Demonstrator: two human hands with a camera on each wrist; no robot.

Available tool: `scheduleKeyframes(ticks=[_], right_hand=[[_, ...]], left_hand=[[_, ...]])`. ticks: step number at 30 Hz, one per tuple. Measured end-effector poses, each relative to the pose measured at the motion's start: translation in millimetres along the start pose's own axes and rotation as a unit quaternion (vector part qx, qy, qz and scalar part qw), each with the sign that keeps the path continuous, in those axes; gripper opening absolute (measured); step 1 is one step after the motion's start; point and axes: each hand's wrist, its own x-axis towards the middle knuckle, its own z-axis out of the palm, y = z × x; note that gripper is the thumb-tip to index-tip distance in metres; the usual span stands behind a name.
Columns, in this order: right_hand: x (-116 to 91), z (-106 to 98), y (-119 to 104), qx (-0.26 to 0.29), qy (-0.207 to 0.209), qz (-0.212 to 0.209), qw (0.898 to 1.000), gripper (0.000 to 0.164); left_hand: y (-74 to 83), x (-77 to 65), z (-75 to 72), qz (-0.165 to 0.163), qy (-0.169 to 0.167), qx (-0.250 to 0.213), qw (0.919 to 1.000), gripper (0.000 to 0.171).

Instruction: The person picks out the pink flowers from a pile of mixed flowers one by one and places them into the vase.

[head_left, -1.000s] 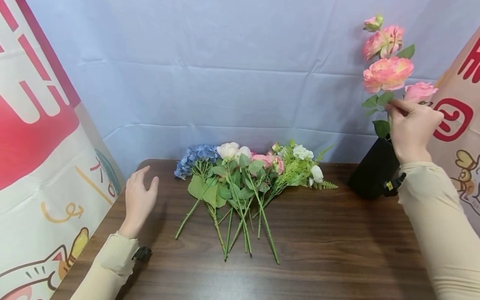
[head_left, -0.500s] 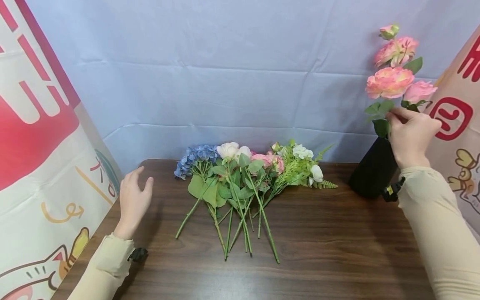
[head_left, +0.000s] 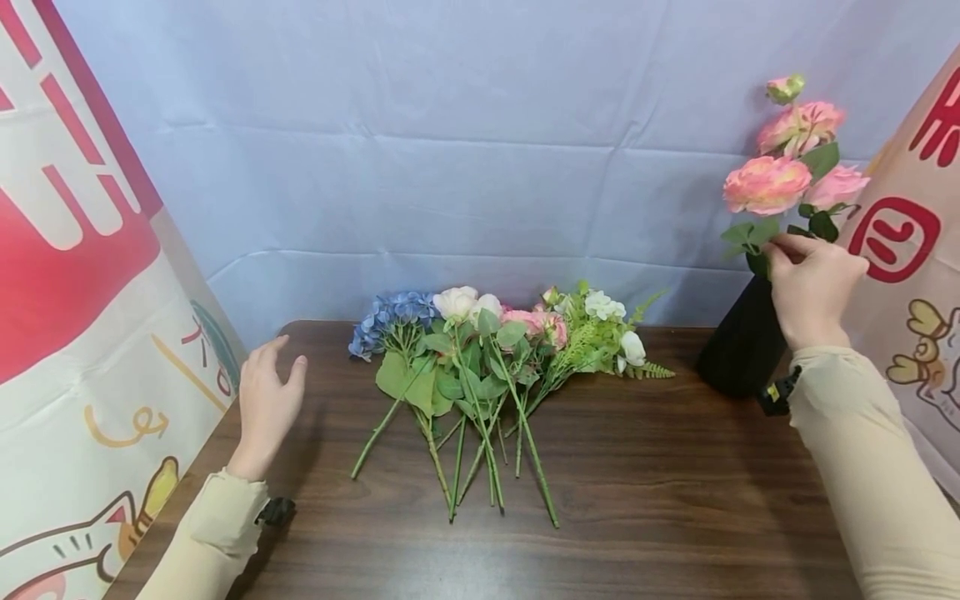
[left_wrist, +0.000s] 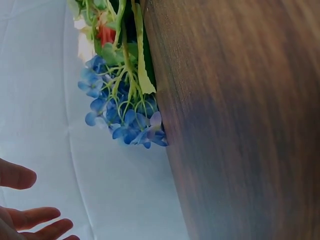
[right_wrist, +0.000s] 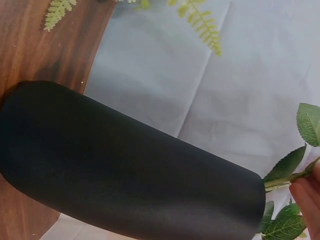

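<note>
In the head view a tall black vase (head_left: 742,342) stands at the table's right rear. Above its mouth my right hand (head_left: 817,283) pinches the green stem (right_wrist: 295,177) of a pink flower spray (head_left: 768,185) with two blooms and a bud; the stem enters the vase. A pink rose (head_left: 837,187) also rises from the vase, behind the hand. My left hand (head_left: 267,404) holds nothing, fingers extended and thumb apart, over the table's left side. Nearest to it lies a blue hydrangea (head_left: 393,317), seen too in the left wrist view.
White roses (head_left: 456,302), pink flowers (head_left: 536,325) and green fern sprigs with white blooms (head_left: 603,305) lie along the back of the brown table (head_left: 637,500), stems toward the front. A pale blue cloth (head_left: 420,167) hangs behind; printed cloths (head_left: 82,333) hang at both sides.
My right hand has moved down with the pink flower spray, so its stem sits deeper in the vase. The left hand has shifted slightly left, and the flowers on the table stay put.
</note>
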Motion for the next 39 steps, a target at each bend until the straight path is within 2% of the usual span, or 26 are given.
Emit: scheduleKeyframes(ticks=[9, 26, 33, 39], right_hand=[[-10, 1, 1, 0.002, -0.023, -0.005, 1.0, 0.032], [-13, 5, 3, 0.017, -0.009, -0.022, 1.0, 0.031], [-11, 5, -1, 0.008, 0.023, -0.05, 0.998, 0.033], [-8, 5, -8, 0.018, 0.039, -0.054, 0.998, 0.038]], left_hand=[[-2.5, -0.3, 1.1, 0.004, 0.005, 0.004, 1.0, 0.045], [-2.3, -0.3, 1.2, 0.012, 0.009, 0.001, 0.9999, 0.042], [-2.5, 0.1, 1.2, 0.011, 0.011, 0.001, 0.9999, 0.042], [-1.5, 0.4, 0.7, 0.01, 0.01, 0.002, 0.9999, 0.042]])
